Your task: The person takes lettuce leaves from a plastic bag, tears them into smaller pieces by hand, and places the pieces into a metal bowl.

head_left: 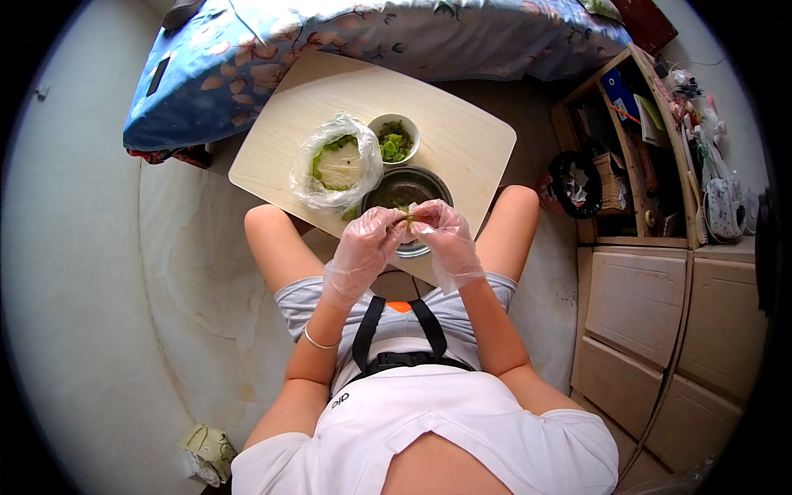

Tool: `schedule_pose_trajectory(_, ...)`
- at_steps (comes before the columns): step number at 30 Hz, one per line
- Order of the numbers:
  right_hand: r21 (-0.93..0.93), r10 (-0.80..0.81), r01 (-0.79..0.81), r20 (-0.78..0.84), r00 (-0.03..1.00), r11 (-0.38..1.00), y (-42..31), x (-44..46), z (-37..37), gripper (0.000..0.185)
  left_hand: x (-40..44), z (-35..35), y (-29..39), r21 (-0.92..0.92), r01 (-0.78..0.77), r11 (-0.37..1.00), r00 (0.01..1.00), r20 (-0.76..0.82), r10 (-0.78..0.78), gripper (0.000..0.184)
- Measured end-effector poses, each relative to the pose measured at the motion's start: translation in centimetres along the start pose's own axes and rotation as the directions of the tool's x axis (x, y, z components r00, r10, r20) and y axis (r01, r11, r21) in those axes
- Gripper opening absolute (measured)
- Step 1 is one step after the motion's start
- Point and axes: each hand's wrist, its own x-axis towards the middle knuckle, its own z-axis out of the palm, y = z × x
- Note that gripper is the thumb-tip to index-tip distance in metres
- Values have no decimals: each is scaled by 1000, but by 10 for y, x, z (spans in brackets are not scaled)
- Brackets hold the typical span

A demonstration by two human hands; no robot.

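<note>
A pale floor (223, 289) spreads widest on the left. A bed (363, 41) in flowered blue covers runs along the far side, and a wooden shelf unit (631, 140) with drawers below stands to the right. Between them sits the light, round-cornered surface (466, 136), turned at an angle, its near edge between the person's knees; its bare top stretches from the bowls to the right corner, and a strip of floor separates it from the shelf unit. A clear plastic bag (309, 190) of leafy greens lies left of centre. The metal bowl (392, 187) stands just beside it, close to the near edge. Over that bowl's near side, the gloved left hand (363, 247) and right hand (448, 241) come together, fingertips pinching a small green piece (407, 217). Behind, a white bowl (412, 130) holds more leaves.
</note>
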Motion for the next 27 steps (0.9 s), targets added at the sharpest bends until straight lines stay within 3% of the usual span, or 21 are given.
schedule_pose_trajectory(14,-292,-104,126,90,991,948,-10,0,-3,16,0,-3,1,97,-29,995,997,76,22,14)
schedule_pose_trajectory(16,-485,-202,254,156,967,837,-13,0,-4,17,1,-3,3,126,-38,991,996,81,28,13)
schedule_pose_trajectory(20,-475,-94,152,144,985,867,-16,0,-5,23,1,-1,-4,132,-67,989,996,63,59,14)
schedule_pose_trajectory(22,-165,-32,48,98,995,985,-12,1,-5,23,-4,3,-15,115,-65,991,996,63,58,14)
schedule_pose_trajectory(24,-73,10,-1,116,993,997,-12,3,-8,23,-9,6,-20,-269,327,906,944,142,-298,11)
schedule_pose_trajectory(25,18,51,-54,139,989,998,-12,3,-10,23,-9,5,-20,-269,327,906,944,143,-298,11)
schedule_pose_trajectory(26,19,50,-53,138,989,998,-9,4,-12,23,-9,4,-19,-490,504,712,863,242,-444,10)
schedule_pose_trajectory(27,115,88,-106,148,985,988,-5,5,-14,23,-8,2,-18,-646,629,433,755,374,-538,11)
